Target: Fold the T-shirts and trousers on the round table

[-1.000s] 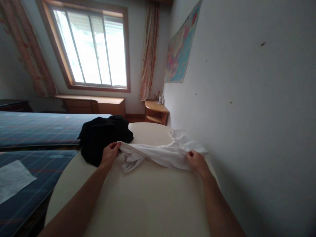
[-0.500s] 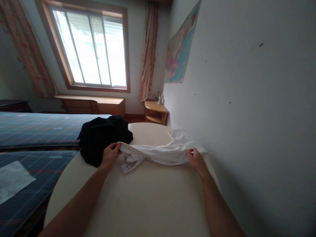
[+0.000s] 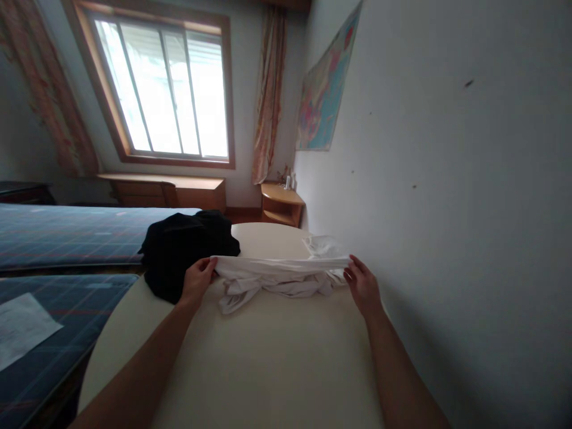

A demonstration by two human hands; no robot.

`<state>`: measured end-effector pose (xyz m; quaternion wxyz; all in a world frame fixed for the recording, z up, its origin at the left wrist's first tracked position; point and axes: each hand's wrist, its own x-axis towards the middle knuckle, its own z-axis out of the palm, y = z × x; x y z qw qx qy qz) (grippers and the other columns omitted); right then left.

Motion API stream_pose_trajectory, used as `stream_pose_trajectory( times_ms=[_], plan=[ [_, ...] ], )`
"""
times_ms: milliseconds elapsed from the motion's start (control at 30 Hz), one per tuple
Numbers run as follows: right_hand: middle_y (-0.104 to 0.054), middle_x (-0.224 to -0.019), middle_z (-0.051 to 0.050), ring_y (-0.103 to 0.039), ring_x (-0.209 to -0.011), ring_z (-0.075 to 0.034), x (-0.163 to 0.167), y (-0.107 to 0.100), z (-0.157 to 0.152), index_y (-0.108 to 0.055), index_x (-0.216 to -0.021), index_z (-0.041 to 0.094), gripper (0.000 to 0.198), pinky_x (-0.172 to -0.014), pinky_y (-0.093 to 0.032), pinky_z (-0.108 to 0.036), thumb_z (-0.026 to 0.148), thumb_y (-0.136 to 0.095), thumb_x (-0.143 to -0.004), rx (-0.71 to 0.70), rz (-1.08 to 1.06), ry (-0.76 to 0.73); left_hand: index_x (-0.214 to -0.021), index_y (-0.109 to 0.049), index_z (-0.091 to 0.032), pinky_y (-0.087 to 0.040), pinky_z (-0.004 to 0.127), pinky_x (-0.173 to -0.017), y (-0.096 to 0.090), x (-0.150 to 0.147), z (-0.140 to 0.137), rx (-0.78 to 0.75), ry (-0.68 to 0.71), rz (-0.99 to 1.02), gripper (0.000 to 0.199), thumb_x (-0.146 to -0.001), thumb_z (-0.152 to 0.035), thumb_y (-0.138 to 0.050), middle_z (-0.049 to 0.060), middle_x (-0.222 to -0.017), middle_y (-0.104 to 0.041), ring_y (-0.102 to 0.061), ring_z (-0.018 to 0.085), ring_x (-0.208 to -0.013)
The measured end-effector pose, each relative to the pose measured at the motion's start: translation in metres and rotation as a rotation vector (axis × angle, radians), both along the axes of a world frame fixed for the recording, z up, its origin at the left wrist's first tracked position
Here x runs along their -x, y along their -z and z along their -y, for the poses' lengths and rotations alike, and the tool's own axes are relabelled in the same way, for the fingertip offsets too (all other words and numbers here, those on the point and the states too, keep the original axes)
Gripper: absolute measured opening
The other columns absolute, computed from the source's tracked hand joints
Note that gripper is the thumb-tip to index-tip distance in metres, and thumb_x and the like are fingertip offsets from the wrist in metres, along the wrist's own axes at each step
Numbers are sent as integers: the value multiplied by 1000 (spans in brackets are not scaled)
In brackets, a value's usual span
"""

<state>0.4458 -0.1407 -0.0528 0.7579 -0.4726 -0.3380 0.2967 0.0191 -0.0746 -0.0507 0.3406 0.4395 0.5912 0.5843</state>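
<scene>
A white garment, which looks like a shirt [image 3: 277, 271], is stretched sideways between my two hands over a pale round table [image 3: 268, 363]. My left hand [image 3: 199, 279] pinches its left end. At the other end, my right hand [image 3: 363, 285] grips the edge between thumb and fingers, close to the wall. The upper edge is pulled straight and taut. Below it the cloth hangs in loose folds that rest on the tabletop, and one part lies crumpled behind, near the right hand. Just beyond my left hand sits a heap of black cloth [image 3: 183, 250].
Beds with blue plaid mattresses [image 3: 89, 235] stand left of the table, a white paper [image 3: 27, 328] on the nearer one. The wall [image 3: 447, 238] runs close along the right side. A wooden corner shelf [image 3: 282, 199] and a desk [image 3: 179, 185] are at the back.
My right hand has lifted slightly and moved a little right, drawing the shirt's upper edge straight. My left hand has stayed nearly in place. The black cloth has not moved.
</scene>
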Motion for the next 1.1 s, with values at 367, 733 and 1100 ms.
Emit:
stream_pose_trajectory(
  times_ms=[367,733,1100],
  plan=[
    [-65,-72,5,-58,-60,-8,-5,5,-3,-66,-93,20,47,-59,-52,-19,44,-86,-58,-41,-107,135,-96,-73,-12,-46,23,-50,-5,-1,3,-66,29,39,64,-59,-65,-74,6,-76,-69,-62,17,-64],
    [-69,-87,1,-64,-80,-13,-7,7,-7,-70,-109,19,51,-81,-53,-28,37,-80,-62,-109,16,181,-89,-70,-14,-51,27,-70,-18,-9,10,-220,115,205,58,-58,-61,-79,2,-80,-67,-61,15,-74],
    [-64,-80,4,-58,-74,-9,-8,6,-8,-70,-106,20,43,-78,-49,-25,36,-75,-67,-171,-40,212,-89,-64,-16,-48,25,-67,-26,-3,9,-283,34,371,51,-59,-54,-81,-3,-77,-61,-56,12,-69]
  ],
)
